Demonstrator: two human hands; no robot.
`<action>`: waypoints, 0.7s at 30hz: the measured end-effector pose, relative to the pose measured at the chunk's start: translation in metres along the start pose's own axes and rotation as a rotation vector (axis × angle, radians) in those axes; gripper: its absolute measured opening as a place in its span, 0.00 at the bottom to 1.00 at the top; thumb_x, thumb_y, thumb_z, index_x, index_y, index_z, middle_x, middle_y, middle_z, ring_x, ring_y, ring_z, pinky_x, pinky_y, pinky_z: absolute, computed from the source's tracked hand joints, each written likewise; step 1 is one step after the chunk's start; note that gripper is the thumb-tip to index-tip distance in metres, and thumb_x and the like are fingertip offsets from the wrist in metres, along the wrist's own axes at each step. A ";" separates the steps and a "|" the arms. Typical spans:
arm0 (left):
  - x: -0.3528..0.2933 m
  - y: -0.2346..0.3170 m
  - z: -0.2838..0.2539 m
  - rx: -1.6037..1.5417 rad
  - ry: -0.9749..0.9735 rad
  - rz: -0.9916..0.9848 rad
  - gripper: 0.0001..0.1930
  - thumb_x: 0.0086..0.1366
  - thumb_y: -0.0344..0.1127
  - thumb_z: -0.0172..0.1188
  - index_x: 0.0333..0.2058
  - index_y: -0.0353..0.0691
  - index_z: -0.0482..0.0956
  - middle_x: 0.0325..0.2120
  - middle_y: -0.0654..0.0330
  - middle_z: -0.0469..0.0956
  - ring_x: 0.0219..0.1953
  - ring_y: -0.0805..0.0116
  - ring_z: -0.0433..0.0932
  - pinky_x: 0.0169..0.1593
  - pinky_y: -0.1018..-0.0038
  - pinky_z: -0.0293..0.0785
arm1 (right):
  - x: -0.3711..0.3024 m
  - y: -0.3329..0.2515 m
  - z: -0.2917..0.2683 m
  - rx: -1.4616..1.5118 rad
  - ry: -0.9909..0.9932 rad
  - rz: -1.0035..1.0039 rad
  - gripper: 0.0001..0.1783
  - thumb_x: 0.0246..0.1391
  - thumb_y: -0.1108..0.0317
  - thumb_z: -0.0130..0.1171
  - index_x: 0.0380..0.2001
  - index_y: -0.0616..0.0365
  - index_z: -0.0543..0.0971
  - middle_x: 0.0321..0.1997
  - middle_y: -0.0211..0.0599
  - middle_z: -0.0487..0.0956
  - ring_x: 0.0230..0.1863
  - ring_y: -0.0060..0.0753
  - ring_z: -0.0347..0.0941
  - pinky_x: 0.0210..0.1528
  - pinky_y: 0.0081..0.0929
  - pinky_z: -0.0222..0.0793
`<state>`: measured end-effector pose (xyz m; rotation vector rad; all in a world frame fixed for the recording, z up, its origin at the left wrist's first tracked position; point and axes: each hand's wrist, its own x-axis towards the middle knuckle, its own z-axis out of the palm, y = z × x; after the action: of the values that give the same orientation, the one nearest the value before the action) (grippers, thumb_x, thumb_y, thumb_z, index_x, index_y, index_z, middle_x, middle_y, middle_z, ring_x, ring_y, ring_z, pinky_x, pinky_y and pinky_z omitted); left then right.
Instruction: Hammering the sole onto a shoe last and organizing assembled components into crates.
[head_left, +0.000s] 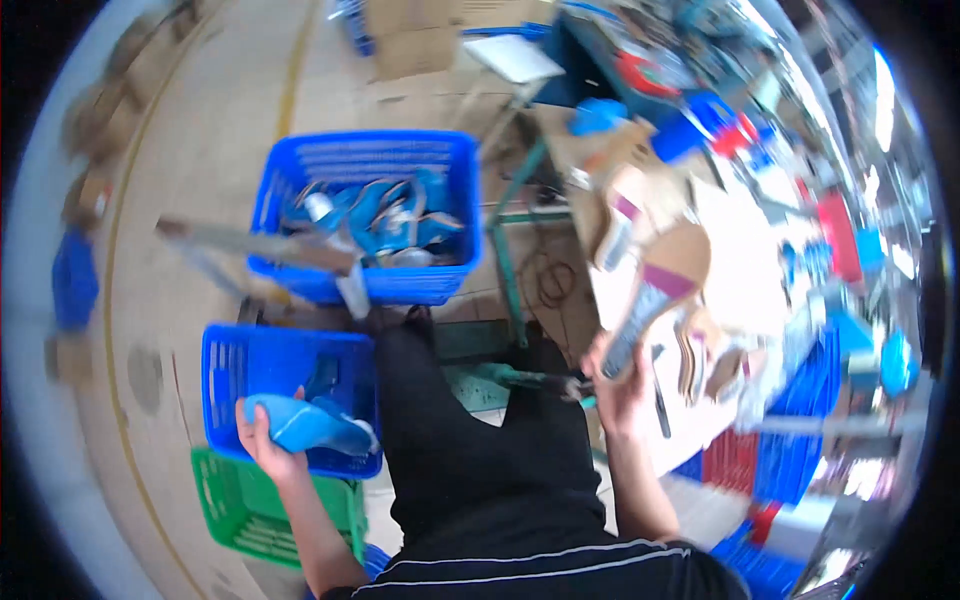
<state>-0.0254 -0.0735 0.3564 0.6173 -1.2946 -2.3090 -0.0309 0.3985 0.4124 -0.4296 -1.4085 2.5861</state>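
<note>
My left hand (pixel 262 445) is closed around a smooth light-blue shoe last (pixel 308 425), over the lower blue basket (pixel 225 375). In my right hand (pixel 622 395), the narrow grey end of a shoe insole (pixel 668 272) is gripped; its broad tan end points up and away, with a purple band across it. That insole is over the pale worktable (pixel 735 270). Further insoles lie there: one (pixel 622 215) beyond the held one, and a small stack (pixel 692 355) beside my right hand. A thin dark tool (pixel 661 395) is next to that hand.
A larger blue basket (pixel 365 145) full of blue shoe parts stands ahead, with a blurred bar (pixel 255 243) across its near left. A green basket (pixel 225 500) is below the lower blue one. Green table legs (pixel 508 270) stand right of my knees. Blue and red baskets (pixel 730 460) sit at right.
</note>
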 end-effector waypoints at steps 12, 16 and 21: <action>-0.097 -0.031 0.220 -0.668 -0.319 -0.541 0.20 0.78 0.53 0.56 0.53 0.43 0.83 0.48 0.57 0.87 0.55 0.52 0.84 0.59 0.52 0.80 | -0.081 -0.057 -0.082 0.364 -0.082 -0.341 0.37 0.76 0.49 0.56 0.78 0.46 0.55 0.64 0.53 0.75 0.60 0.49 0.79 0.59 0.49 0.78; -0.109 -0.056 0.231 -0.581 -0.337 -0.574 0.21 0.79 0.52 0.52 0.56 0.43 0.82 0.53 0.55 0.85 0.58 0.51 0.83 0.64 0.50 0.77 | -0.108 -0.056 -0.110 0.311 -0.088 -0.352 0.37 0.76 0.49 0.56 0.77 0.48 0.56 0.61 0.52 0.76 0.59 0.49 0.79 0.58 0.47 0.78; -0.113 -0.081 0.226 -0.494 -0.214 -0.585 0.24 0.79 0.52 0.47 0.57 0.42 0.81 0.56 0.53 0.84 0.60 0.49 0.81 0.67 0.49 0.75 | -0.121 -0.053 -0.124 0.303 -0.051 -0.322 0.36 0.75 0.48 0.56 0.77 0.48 0.57 0.61 0.53 0.76 0.57 0.47 0.79 0.58 0.46 0.78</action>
<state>-0.0727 0.1812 0.4113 0.6451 -0.6060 -3.0928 0.1248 0.4919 0.4142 -0.0848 -0.9772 2.4939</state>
